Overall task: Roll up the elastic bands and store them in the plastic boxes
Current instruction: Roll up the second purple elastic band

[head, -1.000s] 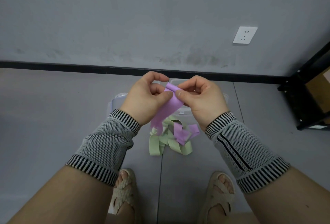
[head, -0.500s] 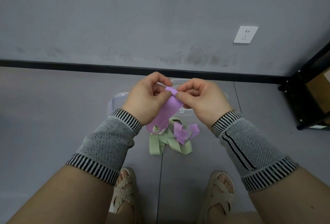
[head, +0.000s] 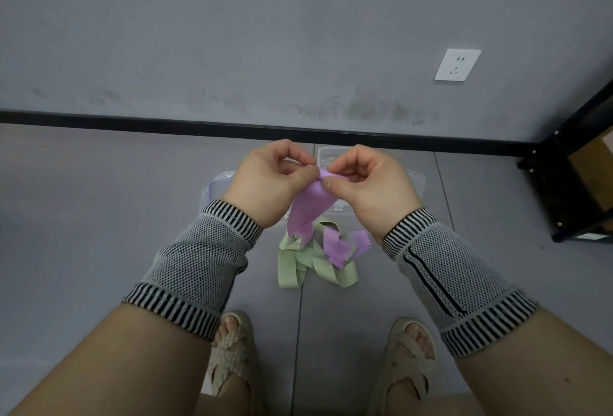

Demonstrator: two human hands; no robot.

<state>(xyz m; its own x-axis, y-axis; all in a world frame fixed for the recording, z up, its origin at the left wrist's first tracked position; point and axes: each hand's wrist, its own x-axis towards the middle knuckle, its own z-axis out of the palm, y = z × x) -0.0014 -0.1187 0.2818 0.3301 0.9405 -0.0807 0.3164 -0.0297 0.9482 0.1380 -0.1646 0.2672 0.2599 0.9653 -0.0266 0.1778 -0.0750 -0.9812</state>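
Note:
My left hand (head: 269,183) and my right hand (head: 371,187) pinch the top end of a purple elastic band (head: 306,211) between thumbs and fingers, held above the floor. The band's free length hangs down between my wrists. Below it on the floor lies a loose green elastic band (head: 313,266) tangled with another purple band (head: 341,246). Clear plastic boxes (head: 212,193) sit on the floor behind my hands, mostly hidden by them; a second box's rim (head: 416,180) shows at the right.
A grey wall with a black baseboard (head: 132,120) stands close ahead, with a white socket (head: 457,65) on it. A black shelf frame (head: 570,183) holding a cardboard box stands at the right. My sandalled feet (head: 232,349) are on the grey floor below.
Both hands have kept working the purple band's top end, rolling it tighter. The hanging tail has shortened and lifted a little off the pile.

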